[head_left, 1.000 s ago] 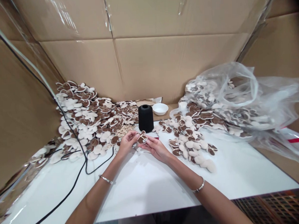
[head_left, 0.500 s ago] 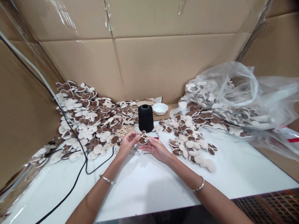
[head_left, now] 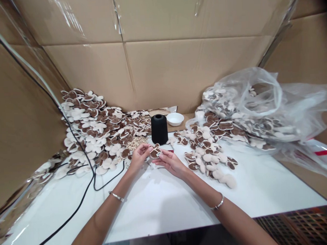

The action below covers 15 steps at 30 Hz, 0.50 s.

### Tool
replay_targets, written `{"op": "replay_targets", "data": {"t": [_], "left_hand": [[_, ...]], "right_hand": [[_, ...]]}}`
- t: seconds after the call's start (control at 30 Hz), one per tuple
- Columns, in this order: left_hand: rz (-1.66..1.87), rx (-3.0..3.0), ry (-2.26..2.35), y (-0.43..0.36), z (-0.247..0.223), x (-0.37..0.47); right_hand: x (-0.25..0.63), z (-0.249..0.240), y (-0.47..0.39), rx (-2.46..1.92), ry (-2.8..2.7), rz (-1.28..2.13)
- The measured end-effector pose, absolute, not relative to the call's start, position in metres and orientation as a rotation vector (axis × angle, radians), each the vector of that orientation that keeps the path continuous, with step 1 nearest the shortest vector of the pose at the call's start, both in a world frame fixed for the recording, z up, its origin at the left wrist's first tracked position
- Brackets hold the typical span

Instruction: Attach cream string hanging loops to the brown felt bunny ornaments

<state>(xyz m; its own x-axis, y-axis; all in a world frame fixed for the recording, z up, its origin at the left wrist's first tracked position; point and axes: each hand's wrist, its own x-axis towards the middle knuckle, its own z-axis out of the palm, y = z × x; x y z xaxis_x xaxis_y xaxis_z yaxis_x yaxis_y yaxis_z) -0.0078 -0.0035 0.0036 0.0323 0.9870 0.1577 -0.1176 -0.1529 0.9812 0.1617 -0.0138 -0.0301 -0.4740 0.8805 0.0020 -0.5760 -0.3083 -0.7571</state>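
Between both hands is a small brown, bunny-shaped fabric patch (head_left: 155,152) with a pale edge, a cream bow and a little white tag. My left hand (head_left: 140,155) pinches it on its left side. On its lower right, my right hand (head_left: 169,161) grips it with thumb and fingers near the tag. Just behind the hands stands a black thread cone (head_left: 159,130). Left of it lies a small heap of cream bows (head_left: 137,142). Part of a red item (head_left: 170,150) shows behind my right hand, too covered to name.
A large pile of brown and white patches (head_left: 95,129) fills the back left. More patches (head_left: 206,153) lie to the right, before a clear plastic bag (head_left: 260,95). A white bowl (head_left: 175,119) sits behind the cone. A black cable (head_left: 85,199) crosses the white table's (head_left: 146,211) left side.
The patch has shifted and turned slightly between the fingers, and my right thumb now sits closer to its tag. Both arms have stayed nearly still.
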Motion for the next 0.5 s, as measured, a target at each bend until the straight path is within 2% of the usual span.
{"op": "replay_targets", "data": {"t": [0.5], "left_hand": [[1.31,1.263,1.005,0.007,-0.015,-0.015]], "right_hand": [[0.161,-0.026,-0.012,-0.666,-0.978,1.783]]}}
